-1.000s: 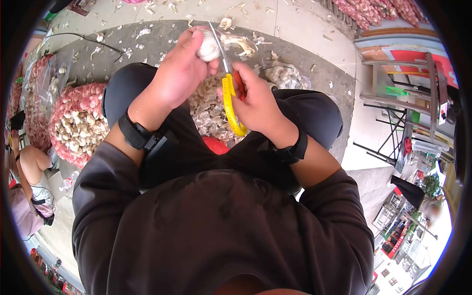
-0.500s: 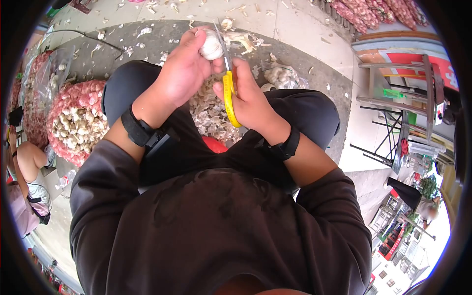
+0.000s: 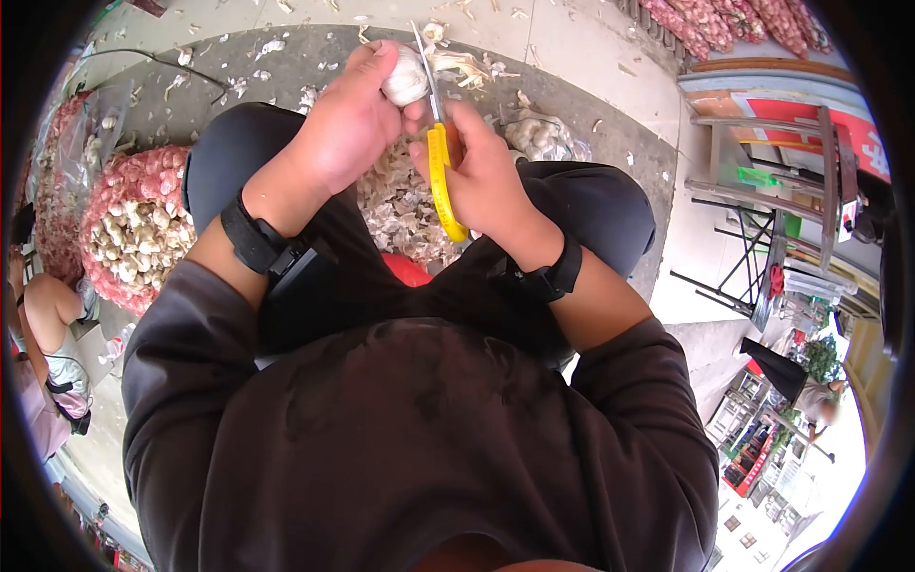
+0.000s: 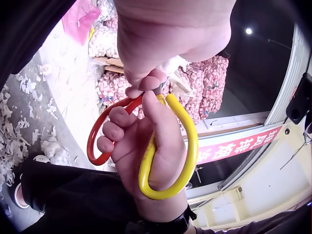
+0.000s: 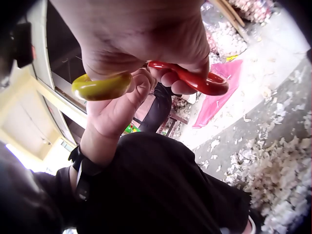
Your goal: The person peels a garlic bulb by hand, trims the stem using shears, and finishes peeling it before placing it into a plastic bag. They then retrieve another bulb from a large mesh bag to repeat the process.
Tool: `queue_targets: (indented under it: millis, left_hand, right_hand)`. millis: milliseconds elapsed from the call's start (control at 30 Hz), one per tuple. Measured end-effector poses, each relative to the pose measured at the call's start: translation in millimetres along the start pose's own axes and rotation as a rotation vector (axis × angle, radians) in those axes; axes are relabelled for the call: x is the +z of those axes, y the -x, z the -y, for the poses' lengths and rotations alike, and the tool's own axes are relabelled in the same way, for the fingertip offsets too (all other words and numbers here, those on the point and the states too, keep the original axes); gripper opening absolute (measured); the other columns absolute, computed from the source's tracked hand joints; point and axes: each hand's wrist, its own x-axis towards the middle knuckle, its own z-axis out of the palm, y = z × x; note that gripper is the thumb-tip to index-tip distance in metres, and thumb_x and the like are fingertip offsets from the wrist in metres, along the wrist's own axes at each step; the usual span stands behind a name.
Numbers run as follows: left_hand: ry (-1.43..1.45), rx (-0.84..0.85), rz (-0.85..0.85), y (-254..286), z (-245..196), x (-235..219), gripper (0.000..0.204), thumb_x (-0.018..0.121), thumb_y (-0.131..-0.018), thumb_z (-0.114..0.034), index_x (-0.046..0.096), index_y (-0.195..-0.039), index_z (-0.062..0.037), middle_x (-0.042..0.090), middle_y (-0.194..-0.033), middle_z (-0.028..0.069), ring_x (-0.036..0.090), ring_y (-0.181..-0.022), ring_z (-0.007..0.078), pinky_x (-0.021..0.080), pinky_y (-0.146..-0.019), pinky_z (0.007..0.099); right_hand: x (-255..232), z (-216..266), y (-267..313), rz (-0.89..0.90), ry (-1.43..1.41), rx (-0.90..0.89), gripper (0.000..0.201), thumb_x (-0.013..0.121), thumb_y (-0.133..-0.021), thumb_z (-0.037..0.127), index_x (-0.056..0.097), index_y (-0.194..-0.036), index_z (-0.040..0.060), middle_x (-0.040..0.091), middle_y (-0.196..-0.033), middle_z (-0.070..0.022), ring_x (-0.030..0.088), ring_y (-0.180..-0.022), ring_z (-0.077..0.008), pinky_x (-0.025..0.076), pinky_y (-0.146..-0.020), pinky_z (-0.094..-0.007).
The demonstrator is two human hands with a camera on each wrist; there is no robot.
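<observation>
Up in front of the knees, my left hand (image 3: 348, 124) holds a white garlic bulb (image 3: 405, 80) between thumb and fingers. A dry, pale stem (image 3: 459, 67) shows just beyond it. My right hand (image 3: 488, 181) grips a pair of scissors (image 3: 438, 172) with one yellow and one red handle, the blades pointing up alongside the bulb, across its stem side. In the left wrist view several fingers curl through the red loop (image 4: 92, 141), while the thumb lies along the yellow loop (image 4: 192, 146). The bulb is mostly hidden there behind the left hand.
Garlic skins (image 3: 410, 214) pile between the legs, near something red (image 3: 408, 270). A net sack of garlic bulbs (image 3: 138, 234) stands left of the left knee; a clear bag of garlic (image 3: 543, 138) lies beyond the right knee. A wooden frame (image 3: 762, 186) stands at right.
Both hands stay together at the bulb while the head view shifts slightly. The red handle, visible beside the right fingers a second ago, is now mostly hidden in the head view.
</observation>
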Motion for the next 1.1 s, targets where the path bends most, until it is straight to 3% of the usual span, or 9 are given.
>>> queue_targets:
  millis: [167,267,367,533,567,733,900,1000,1100]
  left_hand:
    - [0.065,0.01,0.1,-2,-3,-3,0.034,0.039,-0.103,-0.036,0.047,-0.121,-0.0086,0.056,-0.093,0.0043,0.052,-0.081,0.0154,0.043,-0.07,0.0304]
    - [0.091,0.005,0.066,-1,-5,-3,0.035,0.039,-0.102,-0.034,0.047,-0.124,-0.0076,0.059,-0.101,0.0071,0.053,-0.08,0.0163,0.044,-0.07,0.0308]
    - [0.067,-0.014,-0.009,3,-11,3,0.036,0.04,-0.101,-0.032,0.047,-0.125,-0.0068,0.06,-0.111,0.0109,0.055,-0.079,0.0172,0.046,-0.071,0.0308]
    - [0.066,-0.057,0.029,5,-21,1,0.028,0.045,-0.1,-0.024,0.048,-0.121,-0.0067,0.061,-0.113,0.0132,0.058,-0.079,0.0178,0.049,-0.073,0.0309]
    - [0.02,-0.05,0.01,5,-22,2,0.028,0.049,-0.098,-0.021,0.048,-0.122,-0.0066,0.061,-0.114,0.013,0.058,-0.079,0.0167,0.049,-0.073,0.0299]
    - [-0.165,-0.023,-0.074,12,-24,13,0.042,0.062,-0.092,-0.01,0.045,-0.13,-0.006,0.058,-0.12,0.0133,0.055,-0.078,0.0103,0.047,-0.07,0.0246]
    - [-0.185,0.051,-0.018,15,-24,15,0.037,0.067,-0.09,-0.008,0.049,-0.122,-0.0057,0.064,-0.105,0.0082,0.053,-0.064,0.0074,0.044,-0.055,0.0233]
    - [-0.291,0.036,-0.029,16,-25,19,0.039,0.069,-0.09,-0.01,0.048,-0.122,-0.0065,0.065,-0.098,0.0066,0.048,-0.055,0.0061,0.039,-0.047,0.0227]
    - [-0.392,0.053,-0.039,17,-21,21,0.04,0.07,-0.089,-0.011,0.048,-0.122,-0.0079,0.065,-0.09,0.0054,0.046,-0.052,0.0055,0.036,-0.044,0.0223]
  right_hand:
    - [-2,-5,-1,-0.011,-0.039,0.057,0.026,0.067,-0.09,0.011,0.056,-0.112,0.003,0.052,-0.068,0.0033,0.044,-0.06,-0.0024,0.036,-0.052,-0.0214]
    - [-6,-3,-1,-0.108,0.074,0.04,0.034,0.074,-0.083,0.023,0.058,-0.105,0.0027,0.062,-0.07,-0.0102,0.059,-0.058,-0.0198,0.048,-0.059,-0.0309]
    - [-22,11,3,-0.131,0.167,0.047,0.04,0.076,-0.082,0.028,0.058,-0.107,0.0018,0.061,-0.07,-0.0116,0.06,-0.059,-0.0225,0.048,-0.059,-0.0317]
    - [-71,57,36,-0.16,0.75,-0.113,0.045,0.076,-0.079,0.02,0.055,-0.116,0.0049,0.062,-0.084,-0.0134,0.064,-0.072,-0.0312,0.05,-0.06,-0.0397]
    - [-80,63,46,-0.097,0.887,-0.098,0.04,0.073,-0.079,0.015,0.055,-0.113,0.006,0.063,-0.09,-0.0135,0.064,-0.078,-0.0336,0.051,-0.064,-0.0413]
    - [-104,77,108,0.222,1.093,0.112,0.047,0.075,-0.073,0.014,0.054,-0.115,0.0089,0.065,-0.091,-0.0136,0.064,-0.082,-0.034,0.051,-0.069,-0.041]
    - [-97,89,149,0.29,1.073,0.408,0.044,0.075,-0.074,0.02,0.053,-0.111,0.0085,0.066,-0.08,-0.0126,0.065,-0.074,-0.0344,0.051,-0.063,-0.041]
    - [-90,96,161,0.442,1.1,0.616,0.047,0.076,-0.076,0.026,0.051,-0.111,0.0076,0.066,-0.075,-0.0144,0.066,-0.071,-0.0344,0.05,-0.062,-0.0422]
    - [-88,101,169,0.545,1.081,0.601,0.043,0.073,-0.08,0.031,0.051,-0.109,0.0072,0.064,-0.07,-0.0142,0.065,-0.069,-0.0333,0.049,-0.06,-0.043]
